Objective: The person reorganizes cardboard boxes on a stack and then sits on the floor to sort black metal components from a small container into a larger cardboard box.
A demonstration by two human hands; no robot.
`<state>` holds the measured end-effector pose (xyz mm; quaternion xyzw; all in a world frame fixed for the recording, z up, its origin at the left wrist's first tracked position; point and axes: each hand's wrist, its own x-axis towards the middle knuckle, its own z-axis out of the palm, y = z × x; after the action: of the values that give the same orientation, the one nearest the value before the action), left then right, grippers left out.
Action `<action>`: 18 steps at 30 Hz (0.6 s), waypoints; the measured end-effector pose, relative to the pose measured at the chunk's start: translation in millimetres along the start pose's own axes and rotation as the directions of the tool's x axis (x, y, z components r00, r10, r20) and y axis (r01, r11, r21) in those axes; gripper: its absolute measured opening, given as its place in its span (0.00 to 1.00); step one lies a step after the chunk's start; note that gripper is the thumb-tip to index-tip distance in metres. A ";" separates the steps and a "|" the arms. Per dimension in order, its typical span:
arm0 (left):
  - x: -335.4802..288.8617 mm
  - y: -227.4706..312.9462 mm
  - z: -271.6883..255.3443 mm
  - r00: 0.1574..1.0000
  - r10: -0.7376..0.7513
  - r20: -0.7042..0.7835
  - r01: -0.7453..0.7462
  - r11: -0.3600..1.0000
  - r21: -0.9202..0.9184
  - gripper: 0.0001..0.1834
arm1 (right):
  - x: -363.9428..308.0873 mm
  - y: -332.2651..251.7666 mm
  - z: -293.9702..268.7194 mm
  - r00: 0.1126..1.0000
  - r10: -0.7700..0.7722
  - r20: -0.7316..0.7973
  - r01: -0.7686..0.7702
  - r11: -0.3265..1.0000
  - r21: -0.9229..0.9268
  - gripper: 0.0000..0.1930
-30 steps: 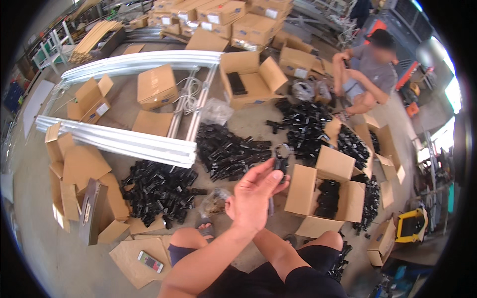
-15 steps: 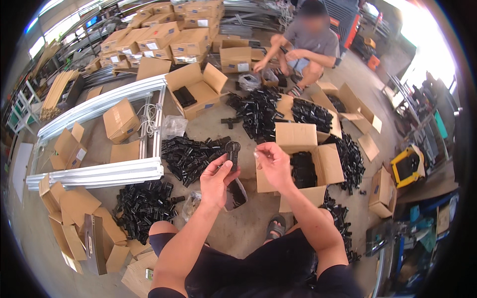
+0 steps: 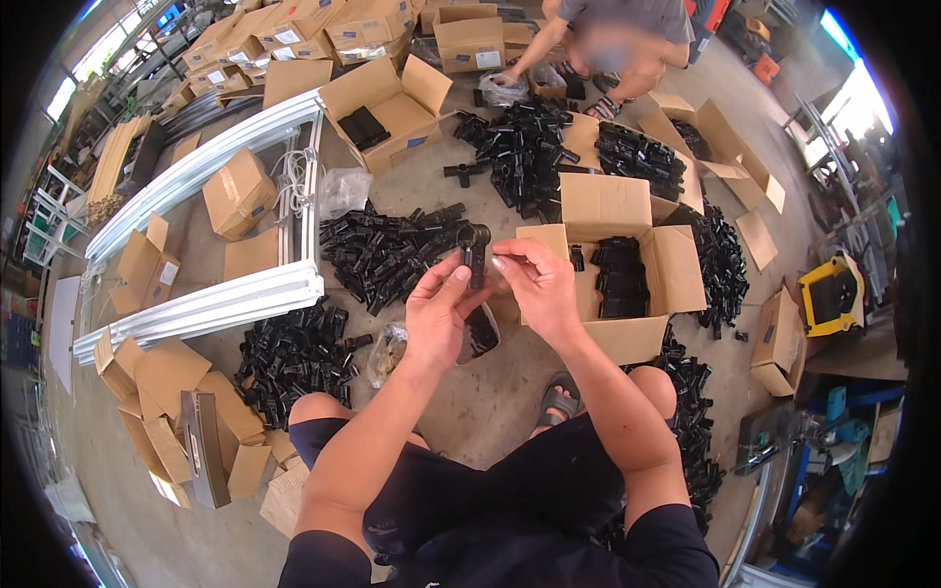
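Fingers of both hands meet on one small black plastic fitting point(image 3: 476, 253), held up in front of the person's chest over the floor. The left hand point(image 3: 441, 314) has its grip closed on the lower part of the fitting, thumb and fingertips pinching it from the left. The right hand point(image 3: 537, 284) has its grip closed on the same fitting from the right, fingertips touching its upper stem just under the round end.

Just below the left hand a clear bag point(image 3: 478, 331) with dark pieces in it lies on the concrete floor point(image 3: 490, 402). Just beside the right hand stands an open cardboard box point(image 3: 627, 260), partly filled with black fittings. A heap of black fittings point(image 3: 387, 250) spreads on the floor beyond the left hand, and a second heap point(image 3: 294, 358) lies near the person's left knee. White metal rails point(image 3: 211, 304) run across the floor to the left, with flattened and folded cardboard boxes point(image 3: 167, 382) around them.

Further off, another open box point(image 3: 392, 108) holds black pieces, and a third heap point(image 3: 524, 147) lies past it. At the top edge another person point(image 3: 613, 39) crouches among more boxes, one hand on a clear bag. A yellow case point(image 3: 831, 294) sits at the right.
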<state>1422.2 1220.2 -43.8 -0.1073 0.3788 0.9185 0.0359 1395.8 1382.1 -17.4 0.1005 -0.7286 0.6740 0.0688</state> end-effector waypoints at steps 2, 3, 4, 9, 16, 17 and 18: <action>1.2 1.0 1.4 1.000 -0.003 0.014 0.002 1.000 0.002 0.15 | 1.6 1.4 0.6 0.998 -0.061 -0.010 0.061 0.998 -0.003 0.08; 1.7 1.5 1.2 1.000 -0.004 0.020 0.004 1.000 0.002 0.15 | 1.9 2.3 2.0 0.996 -0.090 -0.015 0.090 0.996 -0.004 0.08; 2.7 1.5 -0.1 1.000 -0.005 0.027 0.004 1.000 0.013 0.15 | 1.7 3.9 4.1 0.996 -0.089 -0.023 0.089 0.996 -0.003 0.08; 9.4 -3.4 -2.0 0.999 -0.009 0.045 0.008 1.000 0.025 0.15 | 6.1 13.4 1.4 0.986 -0.165 -0.010 0.162 0.978 -0.134 0.07; 13.8 -1.3 2.3 0.999 0.029 0.043 -0.031 0.998 0.046 0.15 | 9.5 10.0 3.0 0.967 -0.253 -0.010 0.244 0.944 -0.223 0.07; 14.2 -1.6 1.6 0.998 0.040 0.048 -0.043 0.998 0.052 0.15 | 9.8 9.6 3.4 0.964 -0.266 -0.012 0.256 0.940 -0.226 0.07; 14.3 -1.6 1.3 0.997 0.050 0.053 -0.054 0.997 0.059 0.14 | 10.0 9.1 3.5 0.960 -0.278 -0.014 0.268 0.936 -0.230 0.07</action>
<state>1408.3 1222.0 -47.1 -0.0725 0.4081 0.9097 0.0250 1384.1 1378.7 -24.2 0.1765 -0.7776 0.5730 0.1895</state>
